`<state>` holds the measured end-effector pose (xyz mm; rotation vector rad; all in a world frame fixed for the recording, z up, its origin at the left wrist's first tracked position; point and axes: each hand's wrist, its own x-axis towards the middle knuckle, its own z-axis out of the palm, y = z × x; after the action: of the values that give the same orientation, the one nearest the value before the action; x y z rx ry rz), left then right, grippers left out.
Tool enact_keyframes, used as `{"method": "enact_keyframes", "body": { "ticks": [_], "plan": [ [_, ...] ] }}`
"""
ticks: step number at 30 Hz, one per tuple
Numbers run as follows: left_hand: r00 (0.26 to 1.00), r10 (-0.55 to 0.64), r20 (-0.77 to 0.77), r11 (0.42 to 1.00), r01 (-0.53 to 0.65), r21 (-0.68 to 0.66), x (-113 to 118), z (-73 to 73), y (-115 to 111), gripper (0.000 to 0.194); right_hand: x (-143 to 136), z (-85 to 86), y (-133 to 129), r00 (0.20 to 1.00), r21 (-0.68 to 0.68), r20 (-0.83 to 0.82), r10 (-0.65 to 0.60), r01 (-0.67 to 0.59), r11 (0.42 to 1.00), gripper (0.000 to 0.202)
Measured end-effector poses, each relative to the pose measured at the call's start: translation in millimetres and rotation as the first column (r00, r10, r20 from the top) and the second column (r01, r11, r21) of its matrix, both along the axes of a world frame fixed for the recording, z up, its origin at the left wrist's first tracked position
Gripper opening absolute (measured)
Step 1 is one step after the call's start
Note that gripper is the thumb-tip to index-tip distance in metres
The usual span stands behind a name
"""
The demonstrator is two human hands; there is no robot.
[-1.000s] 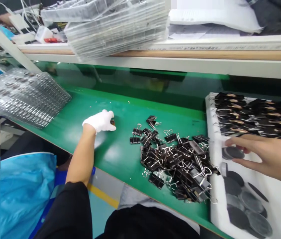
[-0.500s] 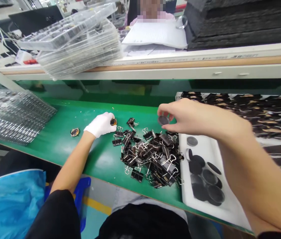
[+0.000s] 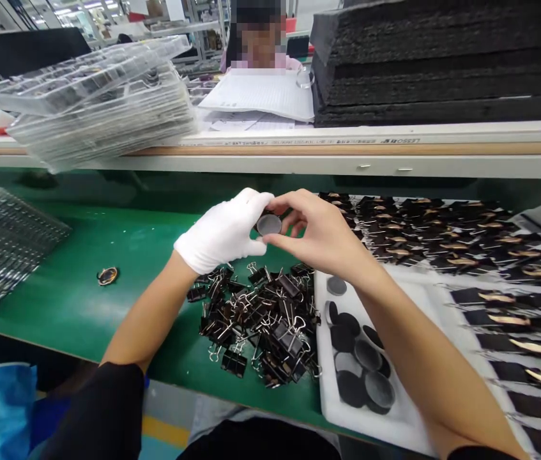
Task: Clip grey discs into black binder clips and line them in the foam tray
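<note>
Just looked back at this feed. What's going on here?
A person's left hand, in a white glove, and bare right hand meet around a grey disc above the green table. Whatever else the left fingers may hold is hidden. Below lies a heap of black binder clips. To the right, loose dark discs lie on a white tray; a small round part lies off to the left.

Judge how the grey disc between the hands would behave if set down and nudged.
The grey disc would likely slide rather than roll if laid flat, as its visible face looks broad. On edge, it could roll or tip, given its round outline. It is probably fairly stiff: no bend shows near the right hand.
</note>
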<state>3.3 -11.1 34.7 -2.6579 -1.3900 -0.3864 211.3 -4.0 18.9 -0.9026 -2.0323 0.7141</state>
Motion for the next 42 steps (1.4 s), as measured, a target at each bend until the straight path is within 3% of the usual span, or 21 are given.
{"method": "enact_keyframes", "body": {
  "ticks": [2,6,9,11,13,16,19,22,24,27,29,31,34,36,38,42],
  "plan": [
    [1.000,-0.001,0.012,1.000,0.001,0.022,0,-9.2,4,0.058,1,-2.1,2,1.000,-0.030,-0.015,-0.015,0.015,0.999,0.030],
    [1.000,0.020,0.019,0.999,-0.020,0.044,-8,-22.9,10,0.070,-3,-5.8,4,0.999,0.066,0.039,0.023,-0.026,0.997,0.005],
    [0.999,0.013,0.041,0.999,-0.015,0.043,-11,-25.5,10,0.078,-9,-9.7,6,0.998,0.072,0.057,-0.027,0.023,0.997,0.011],
    [0.999,0.012,0.037,0.998,-0.015,0.065,-12,-25.8,10,0.076,-11,-12.8,9,0.995,-0.040,0.019,-0.099,0.099,0.994,0.032],
    [1.000,-0.002,0.015,0.996,0.001,0.089,-11,-25.6,8,0.075,-12,-15.4,12,0.993,-0.275,-0.051,-0.110,0.092,0.957,0.051],
    [0.997,-0.065,0.033,0.995,0.062,0.078,-10,-24.6,6,0.076,-10,-17.4,16,0.983,-0.544,-0.173,-0.062,-0.043,0.838,0.044],
    [0.974,-0.102,0.203,0.994,0.109,-0.026,-11,-22.8,6,0.060,-7,-17.7,19,0.967,-0.562,-0.237,-0.093,-0.058,0.825,0.035],
    [0.939,-0.025,0.343,0.977,0.096,-0.193,-13,-23.4,8,0.037,-5,-17.8,19,0.960,-0.541,-0.260,-0.102,-0.058,0.839,0.042],
    [0.919,0.021,0.394,0.967,0.082,-0.243,-13,-25.5,9,0.040,-5,-17.9,19,0.960,-0.552,-0.267,-0.086,-0.079,0.830,0.045],
    [0.875,0.080,0.477,0.977,0.025,-0.211,-12,-26.9,10,0.061,-5,-17.7,19,0.961,-0.574,-0.265,-0.083,-0.088,0.814,0.043],
    [0.863,0.135,0.486,0.975,-0.028,-0.221,-13,-25.8,10,0.055,-4,-17.1,20,0.960,-0.574,-0.260,-0.101,-0.070,0.816,0.042],
    [0.902,0.158,0.403,0.960,-0.046,-0.275,-14,-25.1,9,0.044,-1,-16.2,21,0.958,-0.561,-0.254,-0.133,-0.034,0.827,0.041],
    [0.987,0.143,0.070,0.933,-0.111,-0.343,-11,-29.2,8,0.055,4,-15.4,24,0.952,-0.534,-0.249,-0.180,0.020,0.845,0.040],
    [0.974,0.130,-0.183,0.906,-0.192,-0.378,-6,-34.9,8,0.055,6,-15.6,24,0.946,-0.530,-0.259,-0.195,0.030,0.848,0.042],
    [0.936,0.081,-0.342,0.862,-0.238,-0.447,-1,-40.3,9,0.054,6,-15.7,25,0.941,-0.535,-0.273,-0.199,0.024,0.844,0.043],
    [0.936,-0.117,-0.331,0.820,-0.097,-0.565,-1,-43.8,10,0.043,6,-12.5,24,0.934,-0.633,-0.300,-0.196,-0.041,0.773,0.041]
  ]
}}
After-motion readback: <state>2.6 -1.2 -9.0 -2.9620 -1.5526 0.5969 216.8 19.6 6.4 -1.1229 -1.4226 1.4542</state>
